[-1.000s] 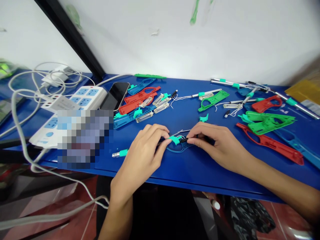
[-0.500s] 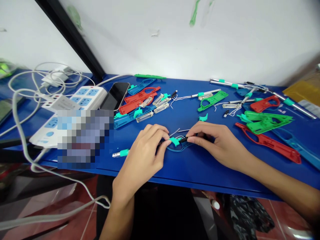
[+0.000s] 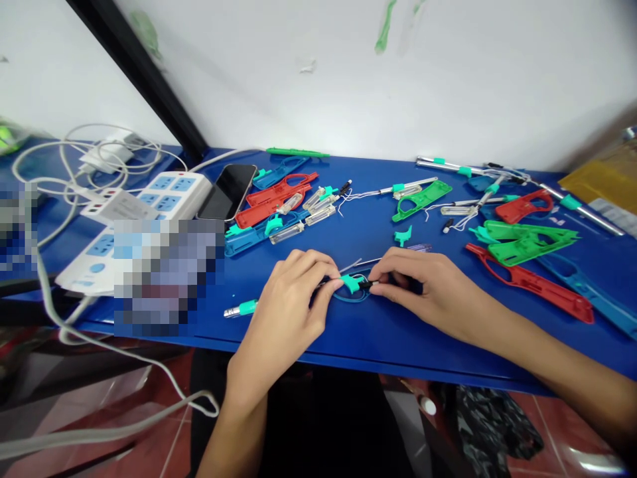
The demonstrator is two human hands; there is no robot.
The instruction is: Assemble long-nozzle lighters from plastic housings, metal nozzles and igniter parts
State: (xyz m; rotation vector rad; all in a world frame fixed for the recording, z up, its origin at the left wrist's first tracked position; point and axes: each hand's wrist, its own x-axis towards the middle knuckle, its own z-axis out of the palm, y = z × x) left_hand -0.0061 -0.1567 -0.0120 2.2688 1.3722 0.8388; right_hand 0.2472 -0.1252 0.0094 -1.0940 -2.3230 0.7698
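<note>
Blue-painted bench (image 3: pixel 378 345) out front, left hand (image 3: pixel 286 318) and right hand (image 3: pixel 432 292), fingers pinched narrow on a teal-and-black plastic piece (image 3: pixel 354 284) over a blue plastic handle (image 3: pixel 351 299); loose red plastic handles (image 3: pixel 530 282) lie right of it.

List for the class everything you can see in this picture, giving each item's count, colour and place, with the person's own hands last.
bench top: one, blue, across the view
wall: one, white, behind the bench
power strips: two, white, bench's left side
smartphone: one, black, beside the upper strip
cables: several, white, far left
red plastic frames: about four, both sides
green plastic frames: about three, right
blue plastic frames: about four, spread out
metal rod: one, silver with teal clip and black tip, between the hands
left hand: one, grips the rod
right hand: one, pinches the black tip
</note>
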